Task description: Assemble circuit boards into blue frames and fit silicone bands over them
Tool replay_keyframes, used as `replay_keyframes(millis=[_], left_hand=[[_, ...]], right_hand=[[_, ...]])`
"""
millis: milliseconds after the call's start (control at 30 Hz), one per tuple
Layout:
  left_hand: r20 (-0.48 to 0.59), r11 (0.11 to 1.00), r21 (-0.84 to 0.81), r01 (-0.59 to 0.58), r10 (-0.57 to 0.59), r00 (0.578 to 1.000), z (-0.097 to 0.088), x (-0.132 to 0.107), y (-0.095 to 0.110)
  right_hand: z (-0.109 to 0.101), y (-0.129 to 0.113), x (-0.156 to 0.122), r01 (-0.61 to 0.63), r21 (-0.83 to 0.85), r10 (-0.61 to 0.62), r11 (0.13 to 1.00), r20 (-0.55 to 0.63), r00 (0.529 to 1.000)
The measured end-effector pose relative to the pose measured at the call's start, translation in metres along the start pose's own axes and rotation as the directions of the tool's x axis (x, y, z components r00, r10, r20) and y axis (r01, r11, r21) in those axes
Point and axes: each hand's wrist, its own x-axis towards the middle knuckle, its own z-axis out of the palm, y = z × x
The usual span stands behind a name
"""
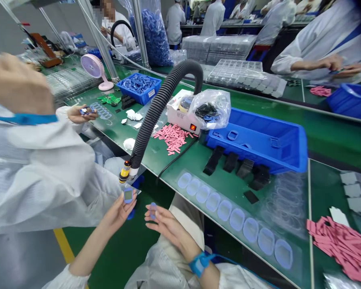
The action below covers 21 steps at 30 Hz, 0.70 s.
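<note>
My left hand (118, 213) pinches a small blue-framed device with a tiny screen (128, 195) between thumb and fingers. My right hand (165, 228) holds a small blue rubber piece (153, 210) at its fingertips, a short gap from the device. A blue strap (200, 263) circles my right wrist. Just above my hands hangs the yellow-and-black nozzle (125, 171) of a black corrugated hose (159, 108), touching neither hand. A further blue piece (131, 214) shows behind my left hand, partly hidden.
A co-worker's hand (81, 114) holds a small device at left, beside a white sleeve (39, 168). Along the green bench (195, 164) lie pink strips (173, 138), a white box (179, 118), a blue bin (255, 138) and a clear tray (234, 216).
</note>
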Motion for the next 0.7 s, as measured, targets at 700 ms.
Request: replay_keyframes(millis=[700], left_hand=[[0.490,0.883,0.276,0.379,-0.469,0.735,0.176,-0.111,-0.118]], right_hand=[[0.043,-0.099,-0.185,0.485,0.050,-0.454,0.873,-0.279,0.846]])
